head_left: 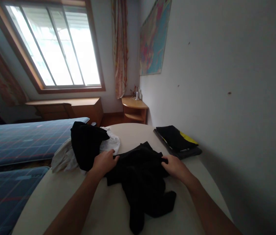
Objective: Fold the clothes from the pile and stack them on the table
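A dark black garment (pixel 142 176) lies loosely spread on the round white table (pixel 113 212), its long parts, like sleeves or legs, trailing toward me. My left hand (pixel 105 162) pinches its left edge between thumb and fingers. At the opposite edge my right hand (pixel 175 166) grips the cloth in the same way. Just left of my left hand sits a heap of a bunched black cloth (pixel 85 143) on top of crumpled white cloth (pixel 65 156). Beyond my right hand is a flat stack of folded black and yellow clothes (pixel 177 138), with a grey piece underneath.
Beds with blue plaid mattresses (pixel 30 140) stand to the left of the table. A white wall (pixel 225 130) runs close along the right. Toward the back are a wooden corner shelf (pixel 135 103), a desk (pixel 86 101) and a bright window (pixel 54 45).
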Available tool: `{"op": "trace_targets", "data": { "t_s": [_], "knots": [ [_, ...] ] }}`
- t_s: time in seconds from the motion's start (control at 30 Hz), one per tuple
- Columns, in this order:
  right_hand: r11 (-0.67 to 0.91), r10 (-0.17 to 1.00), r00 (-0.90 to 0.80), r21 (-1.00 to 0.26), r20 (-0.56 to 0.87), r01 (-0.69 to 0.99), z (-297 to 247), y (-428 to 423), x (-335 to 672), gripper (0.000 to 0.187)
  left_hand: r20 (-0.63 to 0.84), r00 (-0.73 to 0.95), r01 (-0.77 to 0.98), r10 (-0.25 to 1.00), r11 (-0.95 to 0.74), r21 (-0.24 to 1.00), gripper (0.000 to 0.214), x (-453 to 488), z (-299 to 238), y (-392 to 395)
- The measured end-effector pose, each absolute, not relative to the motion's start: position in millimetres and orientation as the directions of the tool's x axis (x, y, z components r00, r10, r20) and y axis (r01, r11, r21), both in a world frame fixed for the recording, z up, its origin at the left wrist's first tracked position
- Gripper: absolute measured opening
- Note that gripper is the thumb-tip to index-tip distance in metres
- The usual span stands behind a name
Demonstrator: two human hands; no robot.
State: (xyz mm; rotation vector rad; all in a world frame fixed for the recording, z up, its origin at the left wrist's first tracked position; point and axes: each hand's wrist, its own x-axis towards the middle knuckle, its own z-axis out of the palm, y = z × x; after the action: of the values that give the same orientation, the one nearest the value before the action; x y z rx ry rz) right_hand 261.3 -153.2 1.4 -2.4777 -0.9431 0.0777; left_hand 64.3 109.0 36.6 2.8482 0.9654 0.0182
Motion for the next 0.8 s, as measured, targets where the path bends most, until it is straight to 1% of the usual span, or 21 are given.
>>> {"op": "trace_targets", "data": {
  "t_s": [0.03, 0.07, 0.1, 0.13, 0.17, 0.2, 0.23, 0.3, 0.33, 0.37, 0.43, 0.47, 0.53, 0.63, 0.7, 0.73, 0.8],
  "knots": [
    [-0.685, 0.634, 0.771, -0.417, 0.063, 0.597, 4.1, -153.4, 257.2, 0.026, -0.041, 0.816, 0.576, 0.576, -0.806, 0.138, 0.040, 66.0, 34.5, 106.3],
    [-0.729, 0.611, 0.792, -0.378, 0.018, 0.571, 7.6, -153.4, 252.9, 0.034, -0.056, 0.838, 0.545, 0.543, -0.826, 0.145, 0.037, 67.5, 33.3, 103.5],
    [-0.769, 0.579, 0.815, -0.340, -0.014, 0.541, 11.5, -153.3, 248.7, 0.047, -0.077, 0.856, 0.517, 0.512, -0.842, 0.151, 0.033, 68.5, 32.8, 100.9],
    [-0.800, 0.547, 0.837, -0.307, -0.022, 0.515, 15.2, -153.0, 244.6, 0.058, -0.102, 0.870, 0.493, 0.483, -0.855, 0.159, 0.028, 68.9, 33.0, 98.6],
    [-0.818, 0.526, 0.850, -0.279, -0.005, 0.504, 18.4, -152.4, 241.0, 0.064, -0.121, 0.882, 0.470, 0.455, -0.865, 0.174, 0.023, 68.8, 33.4, 96.9],
    [-0.820, 0.521, 0.853, -0.257, 0.039, 0.512, 20.9, -151.3, 237.8, 0.065, -0.127, 0.895, 0.445, 0.427, -0.875, 0.193, 0.020, 68.4, 33.8, 95.5],
    [-0.805, 0.533, 0.840, -0.242, 0.104, 0.541, 22.4, -149.7, 235.0, 0.061, -0.126, 0.909, 0.416, 0.397, -0.884, 0.215, 0.018, 67.8, 33.9, 94.5],
    [-0.723, 0.602, 0.759, -0.234, 0.248, 0.650, 22.8, -144.7, 230.6, 0.051, -0.108, 0.934, 0.356, 0.340, -0.893, 0.275, 0.018, 67.1, 32.3, 93.0],
    [-0.662, 0.644, 0.705, -0.244, 0.299, 0.708, 21.8, -141.7, 229.1, 0.049, -0.099, 0.941, 0.338, 0.323, -0.889, 0.309, 0.023, 67.1, 30.8, 92.3],
    [-0.606, 0.677, 0.663, -0.268, 0.321, 0.749, 20.4, -138.6, 228.3, 0.049, -0.096, 0.943, 0.333, 0.319, -0.881, 0.337, 0.031, 67.5, 29.1, 91.9],
    [-0.571, 0.698, 0.659, -0.338, 0.280, 0.748, 17.3, -133.9, 229.4, 0.041, -0.112, 0.940, 0.341, 0.323, -0.861, 0.378, 0.046, 68.8, 26.5, 91.9],
    [-0.592, 0.682, 0.691, -0.373, 0.240, 0.714, 16.2, -133.0, 231.5, 0.035, -0.119, 0.936, 0.351, 0.331, -0.855, 0.381, 0.047, 69.4, 26.0, 92.9],
    [-0.663, 0.593, 0.779, -0.425, 0.203, 0.616, 16.1, -134.8, 239.2, 0.031, -0.116, 0.924, 0.382, 0.365, -0.856, 0.348, 0.042, 69.6, 26.8, 97.5],
    [-0.731, 0.399, 0.865, -0.464, 0.304, 0.501, 21.3, -145.3, 254.3, 0.033, -0.114, 0.911, 0.411, 0.396, -0.853, 0.321, 0.043, 66.9, 28.9, 109.5],
    [-0.773, 0.293, 0.884, -0.455, 0.364, 0.443, 25.9, -153.7, 262.1, 0.036, -0.170, 0.907, 0.421, 0.385, -0.842, 0.339, 0.050, 64.0, 28.3, 117.1],
    [-0.788, 0.267, 0.883, -0.440, 0.386, 0.431, 27.6, -157.2, 264.3, 0.038, -0.207, 0.903, 0.427, 0.376, -0.834, 0.349, 0.050, 62.7, 27.4, 119.8],
    [-0.791, 0.285, 0.855, -0.398, 0.434, 0.465, 28.3, -161.1, 265.7, 0.042, -0.262, 0.897, 0.433, 0.356, -0.828, 0.357, 0.043, 60.7, 25.8, 122.1]
  ]
}}
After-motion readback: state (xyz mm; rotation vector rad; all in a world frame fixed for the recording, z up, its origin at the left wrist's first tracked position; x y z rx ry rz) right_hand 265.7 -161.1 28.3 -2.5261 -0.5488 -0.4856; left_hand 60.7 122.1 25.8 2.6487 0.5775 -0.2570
